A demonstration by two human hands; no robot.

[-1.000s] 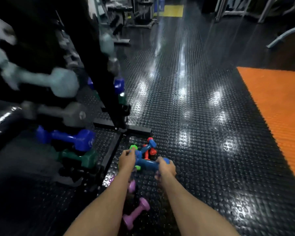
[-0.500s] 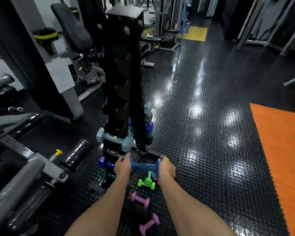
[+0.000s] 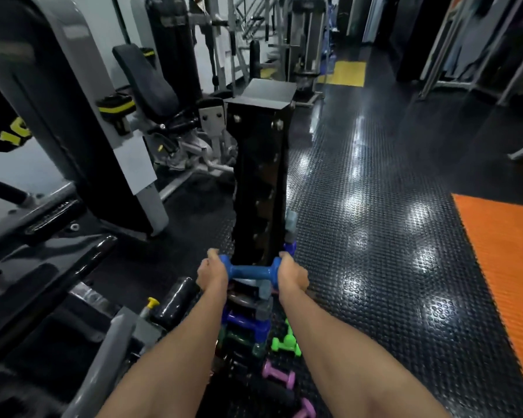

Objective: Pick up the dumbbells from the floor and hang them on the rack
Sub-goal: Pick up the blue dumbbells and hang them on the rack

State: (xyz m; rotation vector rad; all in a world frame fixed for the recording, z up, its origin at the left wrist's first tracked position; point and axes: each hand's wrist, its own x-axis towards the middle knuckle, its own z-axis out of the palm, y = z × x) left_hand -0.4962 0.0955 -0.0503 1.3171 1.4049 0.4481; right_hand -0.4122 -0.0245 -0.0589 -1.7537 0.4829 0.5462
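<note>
Both hands carry one blue dumbbell level in front of the rack; the left hand is wrapped over its left head, the right hand over its right head, and the bare handle shows between them; it hangs in the air just before the rack's lower face, above the grey, blue and dark dumbbells already hung there; on the floor beside the base lie a green dumbbell and two purple ones, not yet lifted. The blue one looks small and coated, so I judge it light, rigid and not fragile, though the smooth coating may slip in a loose palm; holding by the heads leaves the handle free to drop into a cradle, which seems the sensible grip here; whether an open slot sits right behind it I cannot tell, the rack face being dark and blurred.
</note>
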